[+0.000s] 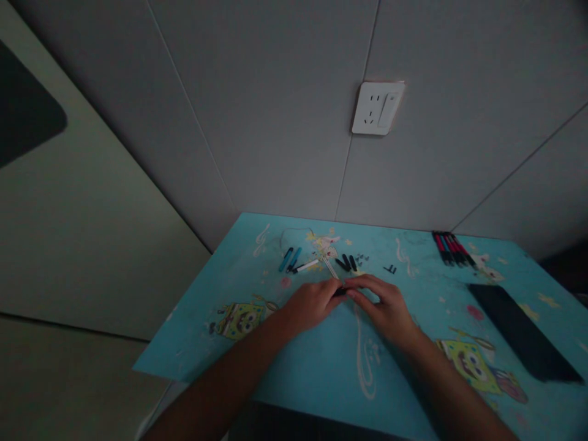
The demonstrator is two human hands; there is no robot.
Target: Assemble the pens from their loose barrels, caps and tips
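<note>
Near the middle of the table, my left hand [312, 304] and my right hand [384, 306] meet, fingertips closed on a small black pen part [340, 292]. Fingers cover most of that part, so its exact shape is hidden. Just beyond them lie thin whitish rods [329, 268] that look like pen refills. Left of these are blue pen barrels [285, 260] and a white tube with a black end [307, 266]. Several short black pieces [346, 263] sit beyond my fingertips, beside tiny grey parts [362, 258]. Small black clip-like pieces [390, 269] lie farther right.
A row of assembled-looking pens [452, 249], black with red and blue, lies at the table's back right. Nearer on the right is a dark flat rectangular sheet [523, 334]. The cartoon-printed blue table [294, 380] meets a grey wall bearing a white socket [378, 108].
</note>
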